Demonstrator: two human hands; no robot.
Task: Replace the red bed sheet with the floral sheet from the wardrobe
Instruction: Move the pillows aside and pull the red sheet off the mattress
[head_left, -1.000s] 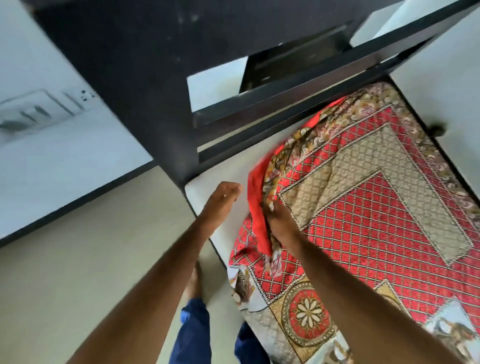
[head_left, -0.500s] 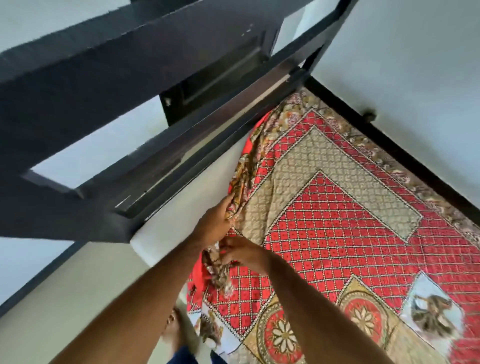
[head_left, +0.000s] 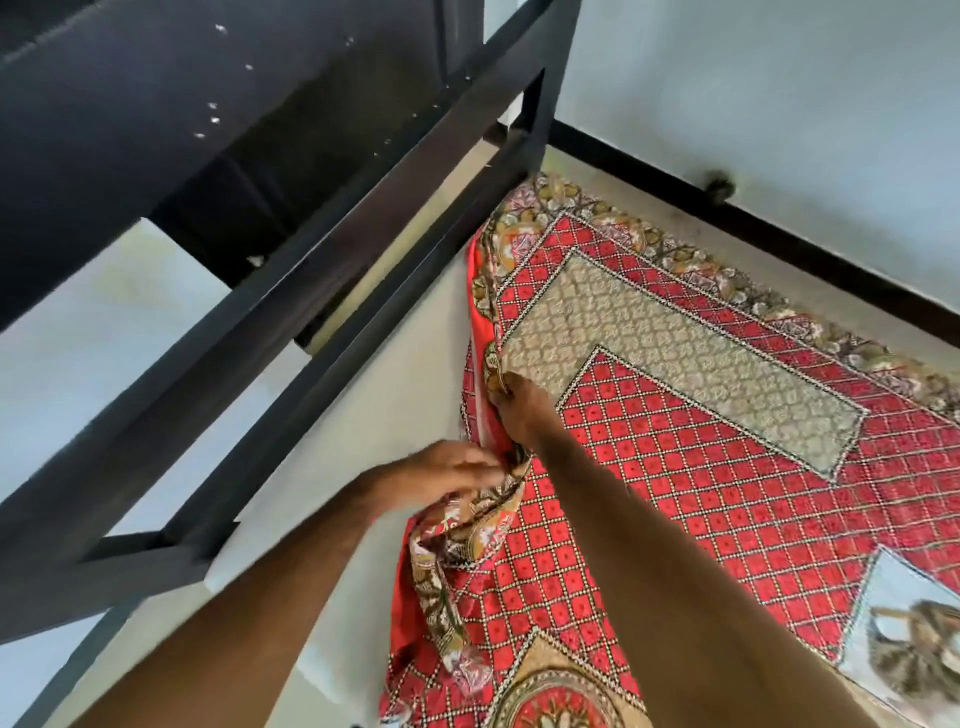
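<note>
At about nine o'clock on the mattress (head_left: 363, 415), the right hand (head_left: 519, 410) pinches the red bed sheet (head_left: 675, 467) edge to strip it, while the blurred left hand (head_left: 447, 475), fingers seemingly loose, gathers slack.

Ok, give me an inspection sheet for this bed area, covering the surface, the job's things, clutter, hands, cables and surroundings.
Surface: pale mattress, bared along its left side where the sheet is pulled back.
Job's things: red bed sheet covers most of the mattress, its left edge bunched up; floral sheet not in view.
Clutter: nothing seen.
Hands: left hand on the bunched edge, blurred, so its grip is unclear; right hand pinches the sheet's edge further up.
Cables: nothing seen.
Surroundings: black bed frame at left, pale wall with dark skirting behind.
</note>
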